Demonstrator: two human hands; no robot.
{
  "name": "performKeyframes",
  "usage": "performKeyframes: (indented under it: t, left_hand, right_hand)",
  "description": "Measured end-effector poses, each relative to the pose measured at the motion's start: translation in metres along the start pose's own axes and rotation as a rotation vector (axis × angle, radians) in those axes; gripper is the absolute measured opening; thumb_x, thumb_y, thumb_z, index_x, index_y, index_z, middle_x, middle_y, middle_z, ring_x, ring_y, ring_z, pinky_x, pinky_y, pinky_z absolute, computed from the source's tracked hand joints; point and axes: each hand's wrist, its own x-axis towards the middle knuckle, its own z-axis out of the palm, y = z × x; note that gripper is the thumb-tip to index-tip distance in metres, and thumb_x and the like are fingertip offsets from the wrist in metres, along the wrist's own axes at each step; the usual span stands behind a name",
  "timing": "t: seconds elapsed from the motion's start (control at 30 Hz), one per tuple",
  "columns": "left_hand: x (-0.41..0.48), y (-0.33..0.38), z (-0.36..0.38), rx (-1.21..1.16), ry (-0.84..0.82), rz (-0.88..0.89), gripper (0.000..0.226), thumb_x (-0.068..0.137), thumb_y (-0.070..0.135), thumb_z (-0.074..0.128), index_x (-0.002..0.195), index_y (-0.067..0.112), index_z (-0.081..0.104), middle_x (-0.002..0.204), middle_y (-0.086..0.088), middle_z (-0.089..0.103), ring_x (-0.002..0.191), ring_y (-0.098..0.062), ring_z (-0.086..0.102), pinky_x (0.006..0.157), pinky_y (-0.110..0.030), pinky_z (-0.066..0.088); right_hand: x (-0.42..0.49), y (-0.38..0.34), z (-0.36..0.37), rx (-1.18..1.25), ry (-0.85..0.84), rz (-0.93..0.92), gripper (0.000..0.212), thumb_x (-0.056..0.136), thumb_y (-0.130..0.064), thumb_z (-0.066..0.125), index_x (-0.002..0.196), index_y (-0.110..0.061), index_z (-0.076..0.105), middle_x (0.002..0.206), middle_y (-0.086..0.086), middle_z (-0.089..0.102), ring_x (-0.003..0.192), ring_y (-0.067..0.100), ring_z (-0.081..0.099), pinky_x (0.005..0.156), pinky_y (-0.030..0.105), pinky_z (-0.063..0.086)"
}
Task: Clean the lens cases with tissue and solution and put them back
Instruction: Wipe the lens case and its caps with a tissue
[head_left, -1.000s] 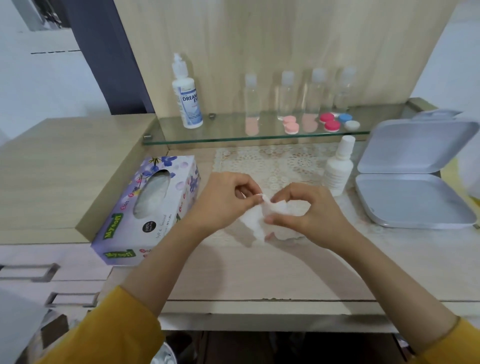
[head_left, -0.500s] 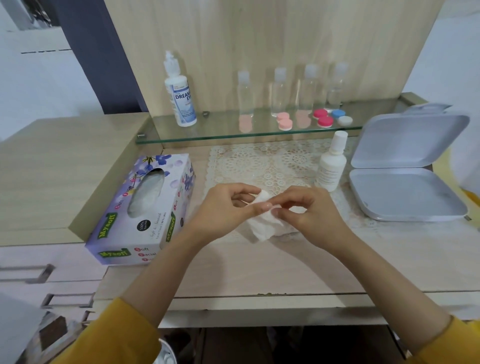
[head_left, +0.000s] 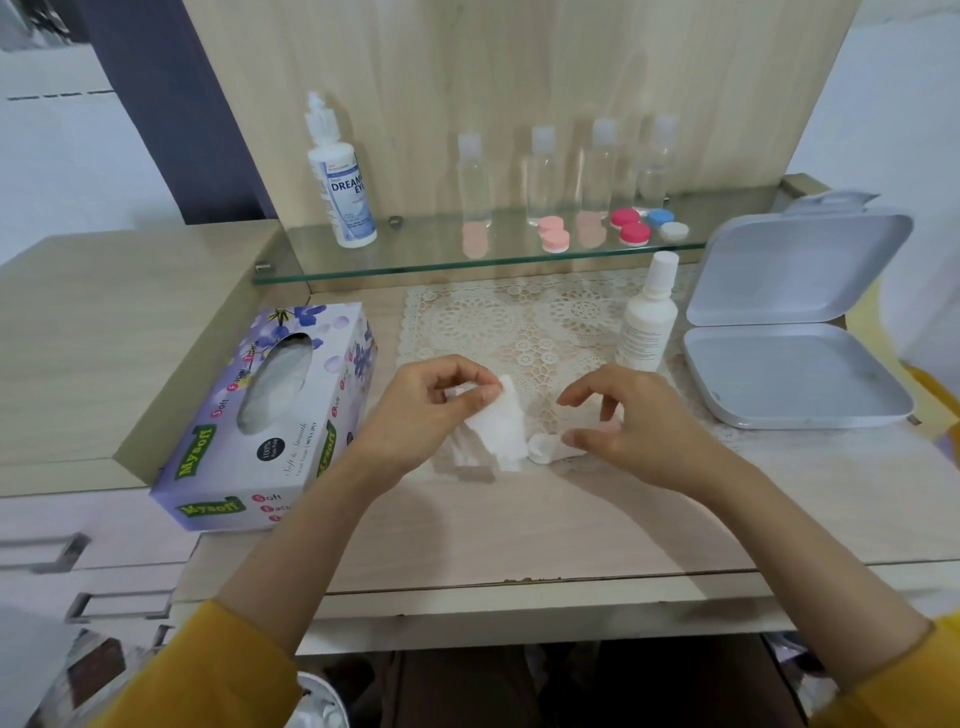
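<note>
My left hand (head_left: 426, 415) pinches a crumpled white tissue (head_left: 501, 431) that hangs down to the table. To its right, my right hand (head_left: 639, 426) grips one end of a white lens case (head_left: 543, 449) just above the lace mat (head_left: 519, 322); a small gap separates tissue and case. A white solution bottle (head_left: 647, 322) stands capped behind my right hand. Three more lens cases lie on the glass shelf (head_left: 415, 260): a pink one (head_left: 553, 235), a red one (head_left: 630, 226) and a blue-and-white one (head_left: 667, 224).
A purple tissue box (head_left: 270, 410) lies at the left. An open grey hinged box (head_left: 795, 374) sits at the right. On the shelf stand a large lens-solution bottle (head_left: 343, 192) and several clear bottles (head_left: 540, 176). Drawers are at the lower left.
My hands, joined around tissue and case before, have moved apart. The tissue stayed with the left hand and the white case with the right.
</note>
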Motion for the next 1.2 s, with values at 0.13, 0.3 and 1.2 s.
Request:
performKeyframes:
  t: [0.13,0.3,1.2]
  left_hand:
    - [0.000,-0.003,0.003,0.070,-0.054,-0.071,0.020,0.073,0.006,0.072,0.074,0.025,0.065,0.085,0.014,0.063,0.083,-0.012,0.057,0.075,-0.024,0.047]
    - [0.000,-0.007,0.013,0.159,-0.185,-0.075,0.031,0.077,-0.004,0.066,0.077,0.027,0.064,0.090,0.014,0.059,0.085,-0.004,0.055,0.072,-0.016,0.044]
    - [0.011,-0.063,0.039,0.733,0.035,0.624,0.027,0.075,0.046,0.060,0.084,0.025,0.074,0.093,0.007,0.067,0.089,-0.009,0.046,0.080,-0.028,0.031]
  right_hand:
    - [0.000,0.007,0.003,-0.208,-0.094,0.043,0.044,0.076,-0.027,0.068,0.120,-0.024,0.059,0.115,-0.003,0.054,0.101,0.014,0.046,0.083,0.029,0.040]
    - [-0.001,0.010,0.008,-0.263,-0.090,0.032,0.038,0.080,-0.025,0.061,0.118,-0.024,0.061,0.112,0.000,0.054,0.105,0.021,0.046,0.083,0.027,0.039]
    - [-0.012,0.029,0.032,-0.072,0.245,-0.199,0.016,0.073,-0.029,0.062,0.069,-0.015,0.068,0.059,-0.006,0.047,0.066,0.015,0.036,0.057,0.035,0.037]
